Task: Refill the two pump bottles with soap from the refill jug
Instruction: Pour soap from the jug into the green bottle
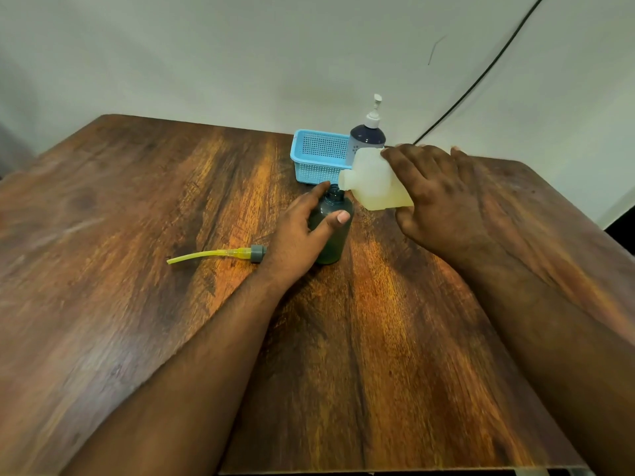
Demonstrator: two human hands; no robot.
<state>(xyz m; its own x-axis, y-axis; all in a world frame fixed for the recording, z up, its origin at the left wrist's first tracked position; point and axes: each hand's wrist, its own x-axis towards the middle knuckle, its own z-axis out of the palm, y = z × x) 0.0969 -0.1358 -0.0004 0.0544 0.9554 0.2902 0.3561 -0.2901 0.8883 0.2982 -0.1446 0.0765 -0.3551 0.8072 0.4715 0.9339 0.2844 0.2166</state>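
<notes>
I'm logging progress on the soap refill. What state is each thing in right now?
Refill jug: tilted, spout at the open bottle's mouth, held by the right hand.
Open bottle: upright, pump off, gripped by the left hand.
Removed pump: lying on the table.
Second pump bottle: upright, pump on.
Blue basket: upright; contents not visible.

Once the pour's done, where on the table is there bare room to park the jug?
Free: the wide stretch of table left of the pump tube, and the near half between the forearms. Crowded: far centre, where the blue basket, capped pump bottle, open bottle in the left hand and jug in the right hand cluster.
</notes>
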